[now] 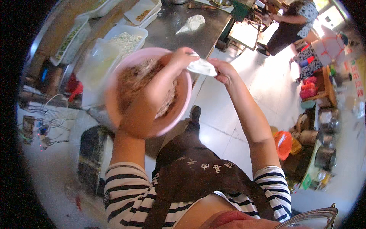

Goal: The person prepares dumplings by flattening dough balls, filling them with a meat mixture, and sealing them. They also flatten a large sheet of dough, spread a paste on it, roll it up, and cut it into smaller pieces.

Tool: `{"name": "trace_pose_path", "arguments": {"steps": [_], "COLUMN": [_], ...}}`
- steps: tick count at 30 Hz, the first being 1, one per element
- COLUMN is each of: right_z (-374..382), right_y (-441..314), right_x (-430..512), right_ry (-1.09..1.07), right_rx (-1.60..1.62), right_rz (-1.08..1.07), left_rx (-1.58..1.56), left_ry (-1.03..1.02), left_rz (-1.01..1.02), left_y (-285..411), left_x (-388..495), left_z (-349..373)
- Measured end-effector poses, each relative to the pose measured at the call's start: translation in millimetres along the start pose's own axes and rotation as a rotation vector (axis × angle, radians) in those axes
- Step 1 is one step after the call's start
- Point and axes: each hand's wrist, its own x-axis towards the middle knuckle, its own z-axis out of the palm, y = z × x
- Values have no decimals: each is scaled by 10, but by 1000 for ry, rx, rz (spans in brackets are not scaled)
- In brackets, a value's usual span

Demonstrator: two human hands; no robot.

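My left hand (184, 58) and my right hand (224, 71) hold opposite ends of a flat white piece (201, 67), which looks like dough. They hold it in the air at the table's edge, just past the rim of a pink plastic basin (187, 106). My left forearm crosses over the basin and hides part of it. Inside lies a brownish, blurred mixture (167, 104), perhaps a filling. A second white piece (192, 24), with one tapered end, rests on the dark table (160, 37) beyond my hands.
Left of the basin are plastic tubs of chopped food (127, 40), greens (68, 40) and a yellowish content (101, 65). Cables (54, 114) hang at far left. Another person (294, 25) stands at upper right. Shelves with pots (326, 157) and a red bag (283, 144) line the right.
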Motion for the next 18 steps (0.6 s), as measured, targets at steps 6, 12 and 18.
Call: {"name": "trace_pose_path", "arguments": {"steps": [6,12,18], "right_z": [-215,-586,-1444], "right_y": [-1364,-1682,-1496], "right_x": [1876,3712,5223], "right_ry": [142,23,-130], "right_rx": [-378,-465,-940], "right_rz": [-137,-96,-382], "left_rx": [-451,-402,-31], "left_ry": [166,651,959], "left_rz": [105,-35,-155], "left_y": [-364,-789,-953], "left_x": [2342,3501,3946], "left_z": [-188,-215,94]}}
